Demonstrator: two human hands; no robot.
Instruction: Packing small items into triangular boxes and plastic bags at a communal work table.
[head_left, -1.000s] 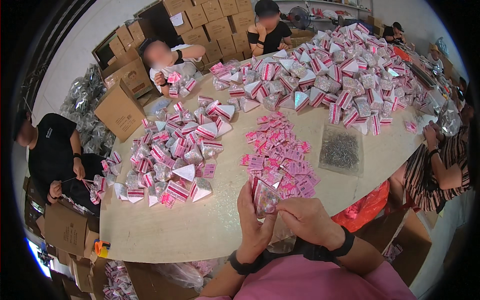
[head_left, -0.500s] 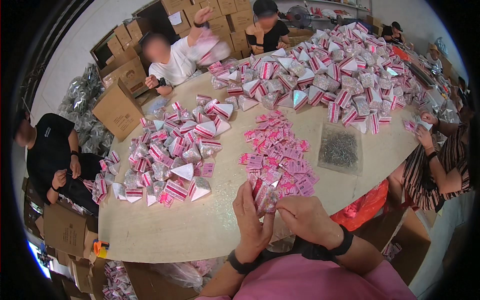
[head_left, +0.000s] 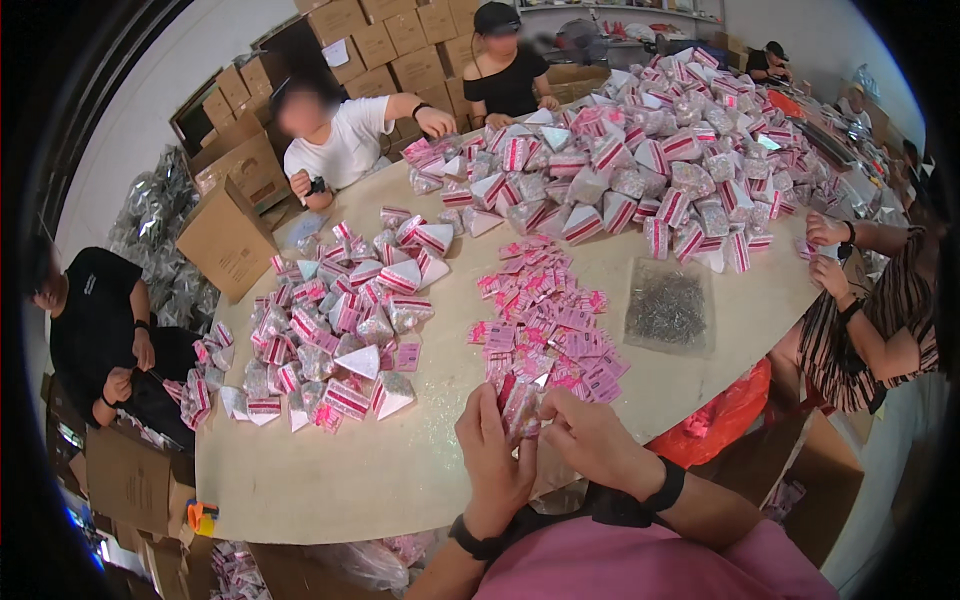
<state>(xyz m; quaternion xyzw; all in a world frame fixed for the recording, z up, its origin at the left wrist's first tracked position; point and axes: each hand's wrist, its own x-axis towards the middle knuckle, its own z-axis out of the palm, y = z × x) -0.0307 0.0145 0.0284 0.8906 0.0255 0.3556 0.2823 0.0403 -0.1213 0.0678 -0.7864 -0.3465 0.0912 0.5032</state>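
Above the near edge of the table, my left hand is closed around a small clear packet with a pink and white striped band and glittery contents. My right hand is at the packet's right side, its fingers pinched together; what lies between the fingertips is hidden. Just beyond my hands spreads a heap of pink printed cards. Right of the cards lies a flat clear bag full of thin silvery metal pieces.
A heap of striped pyramid-shaped packets lies at left, a larger pile at the back. Several people work around the table. Cardboard boxes stand beyond its left side; a red plastic bag hangs by the right edge.
The view has shifted slightly. My hands stay at the packet, with the right fingers now higher along its side. Across the table, the person in white has lowered a raised arm to the pile.
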